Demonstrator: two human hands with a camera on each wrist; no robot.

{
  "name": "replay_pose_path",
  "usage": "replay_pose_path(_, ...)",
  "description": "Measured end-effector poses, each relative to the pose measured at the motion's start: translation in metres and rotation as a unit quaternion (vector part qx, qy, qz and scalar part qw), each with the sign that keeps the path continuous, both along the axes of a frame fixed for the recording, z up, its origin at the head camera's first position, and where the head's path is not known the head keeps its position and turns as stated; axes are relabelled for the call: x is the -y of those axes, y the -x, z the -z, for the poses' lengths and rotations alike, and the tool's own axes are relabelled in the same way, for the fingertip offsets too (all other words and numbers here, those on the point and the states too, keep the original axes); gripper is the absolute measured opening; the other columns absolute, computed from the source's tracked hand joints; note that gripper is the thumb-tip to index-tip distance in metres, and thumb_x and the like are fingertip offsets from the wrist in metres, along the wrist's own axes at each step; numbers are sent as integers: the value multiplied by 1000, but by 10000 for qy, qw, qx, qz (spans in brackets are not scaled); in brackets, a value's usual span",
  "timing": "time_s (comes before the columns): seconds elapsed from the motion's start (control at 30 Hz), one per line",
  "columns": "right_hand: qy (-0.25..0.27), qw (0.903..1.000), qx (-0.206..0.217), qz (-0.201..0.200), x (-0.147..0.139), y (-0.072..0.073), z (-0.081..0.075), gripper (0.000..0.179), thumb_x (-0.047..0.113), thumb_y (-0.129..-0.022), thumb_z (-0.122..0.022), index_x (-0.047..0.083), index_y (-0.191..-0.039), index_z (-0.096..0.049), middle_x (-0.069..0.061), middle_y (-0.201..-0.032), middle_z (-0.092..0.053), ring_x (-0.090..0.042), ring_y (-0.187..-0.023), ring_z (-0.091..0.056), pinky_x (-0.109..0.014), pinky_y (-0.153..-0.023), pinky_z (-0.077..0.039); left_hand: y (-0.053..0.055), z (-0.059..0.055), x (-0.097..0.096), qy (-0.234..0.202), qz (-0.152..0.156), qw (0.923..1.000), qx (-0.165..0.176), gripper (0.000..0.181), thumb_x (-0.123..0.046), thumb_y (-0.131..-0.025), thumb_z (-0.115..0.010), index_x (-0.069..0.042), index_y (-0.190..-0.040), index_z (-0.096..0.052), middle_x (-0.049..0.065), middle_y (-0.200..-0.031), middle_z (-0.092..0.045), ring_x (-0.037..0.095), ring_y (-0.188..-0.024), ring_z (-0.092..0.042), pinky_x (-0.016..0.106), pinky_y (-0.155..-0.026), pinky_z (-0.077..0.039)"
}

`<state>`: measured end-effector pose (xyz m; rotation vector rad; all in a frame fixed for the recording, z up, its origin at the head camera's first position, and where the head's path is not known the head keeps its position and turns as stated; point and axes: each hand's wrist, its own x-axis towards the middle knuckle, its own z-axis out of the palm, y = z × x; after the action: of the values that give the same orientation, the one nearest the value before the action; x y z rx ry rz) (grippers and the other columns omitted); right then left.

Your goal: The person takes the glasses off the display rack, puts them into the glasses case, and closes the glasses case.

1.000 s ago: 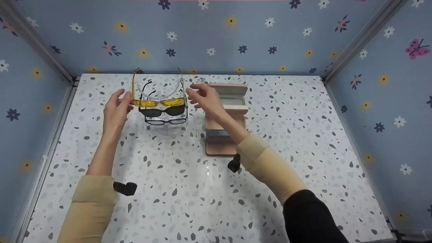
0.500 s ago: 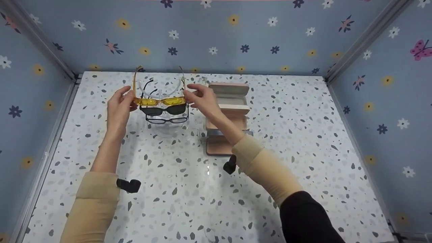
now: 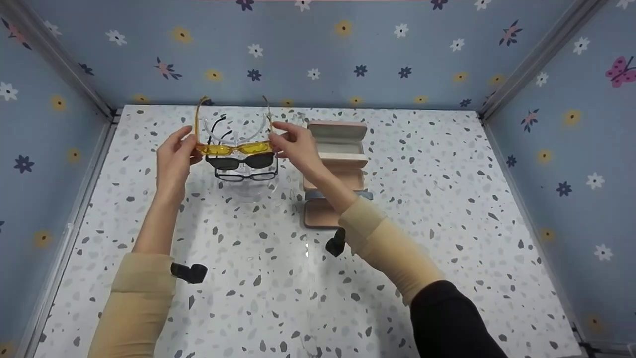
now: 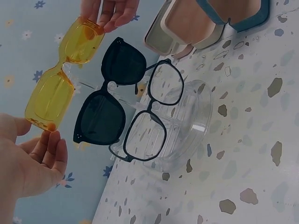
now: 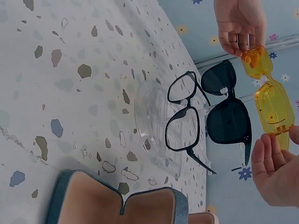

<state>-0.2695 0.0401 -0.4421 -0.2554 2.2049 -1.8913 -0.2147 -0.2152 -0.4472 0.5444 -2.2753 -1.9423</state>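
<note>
Yellow glasses (image 3: 254,147) held by both ends at the clear stand (image 4: 200,128)
The left end is pinched in the grip of the left hand (image 3: 173,161), the right end in that of the right hand (image 3: 299,149); dark sunglasses (image 3: 260,160) and black-framed glasses (image 4: 145,134) are carried nearer, with open cases (image 3: 338,132) to the right.

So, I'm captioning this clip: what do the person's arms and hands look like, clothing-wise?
The left hand and right hand are ungloved. A tan left sleeve and matching right sleeve each end in a cuff band with a small black device jutting from it. Further up on the right, a black sleeve shows.
</note>
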Motion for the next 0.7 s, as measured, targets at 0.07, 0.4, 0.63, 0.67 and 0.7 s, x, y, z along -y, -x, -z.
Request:
replay_pose_path(0.07,-11,10000,-1,-11,0,-1,-1,44,19,-102,-64,8,-145,-58,-5,-95,-73,-16,-86,-71,-41,-92,-62,-1,-1,0,78,-7,10000,2,54,-37,-108,-48,-17,-158,-42,-10,-102,-61,7,-92,-62,24,-94,-50)
replay_pose_path(0.4,123,9999,-109,-28,-2,-3,-8,46,18,-102,-65,8,-146,-57,-5,-96,-74,-25,-90,-72,-37,-87,-63,-6,-7,0,-64,-5,9997,-228,53,-35,-108,-50,-19,-158,-42,-11,-99,-64,4,-88,-61,20,-89,-51)
replay_pose_path(0.63,381,9989,-283,-59,-9,-6,-12,48,16,-102,-64,7,-148,-55,-9,-101,-75,-41,-102,-70,-34,-85,-63,-12,-11,-7,-166,-46,9989,-444,53,-34,-107,-52,-20,-158,-43,-10,-101,-64,7,-91,-62,20,-90,-51)
replay_pose_path(0.67,399,9987,-323,-67,-10,-7,-12,48,17,-102,-65,8,-149,-55,-9,-100,-75,-40,-101,-70,-33,-85,-63,-13,-12,-8,-161,-47,9986,-499,53,-34,-107,-53,-20,-157,-43,-10,-101,-64,6,-91,-62,20,-91,-52)
replay_pose_path(0.7,406,9984,-383,-84,-11,-8,-13,49,17,-102,-65,8,-149,-54,-8,-100,-75,-39,-101,-71,-32,-84,-63,-13,-12,-9,-151,-45,9983,-561,53,-33,-107,-53,-20,-157,-43,-10,-101,-64,6,-92,-62,19,-92,-52)
